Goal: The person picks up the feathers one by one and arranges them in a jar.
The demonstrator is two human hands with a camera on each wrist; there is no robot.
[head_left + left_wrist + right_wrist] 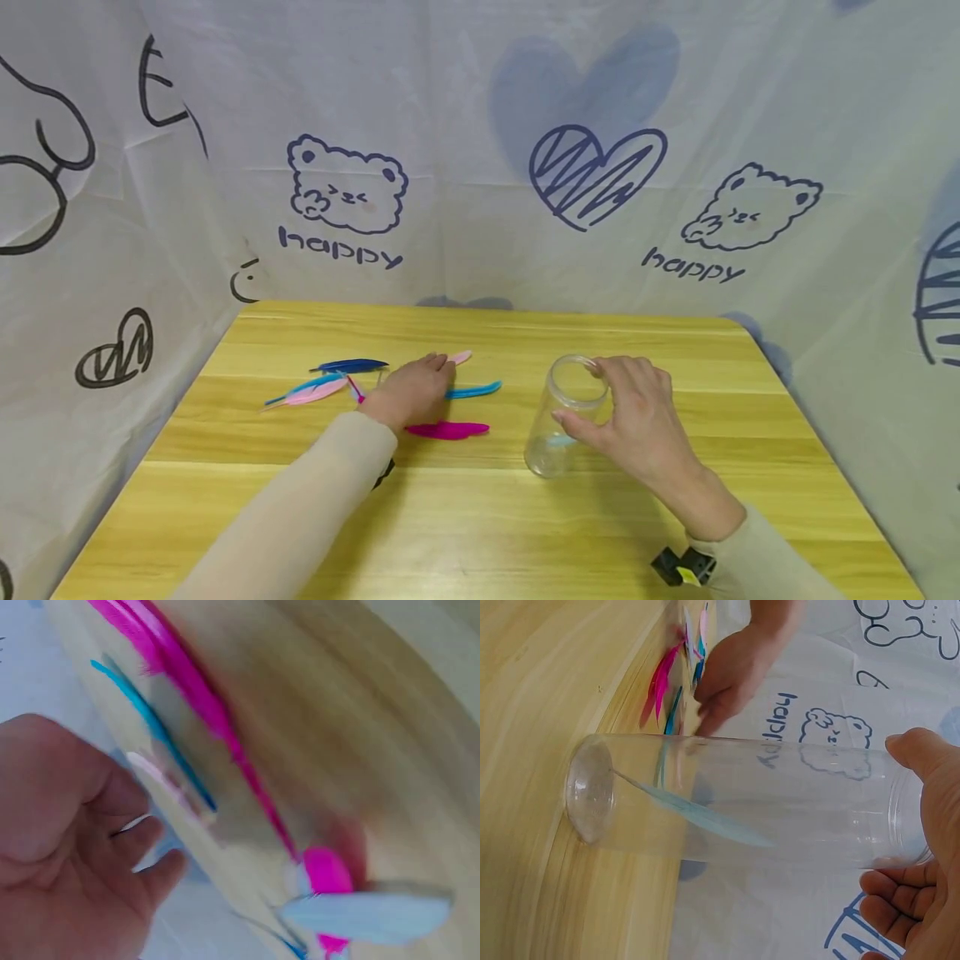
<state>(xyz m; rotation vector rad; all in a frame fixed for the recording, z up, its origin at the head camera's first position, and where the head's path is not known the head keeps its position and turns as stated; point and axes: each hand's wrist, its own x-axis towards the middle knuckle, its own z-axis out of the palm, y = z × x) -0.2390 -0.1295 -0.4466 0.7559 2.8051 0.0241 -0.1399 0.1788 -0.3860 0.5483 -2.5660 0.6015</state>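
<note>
1. A yellow wooden worktop (480,533) with visible grain.
2. White cloth (465,100) hanging behind the worktop and along both sides.
3. On it, a left bear drawing (347,187) and a right bear drawing (752,208), each above "happy".
4. Between them, a striped heart (597,177) overlapping a pale blue heart (592,104).
</note>
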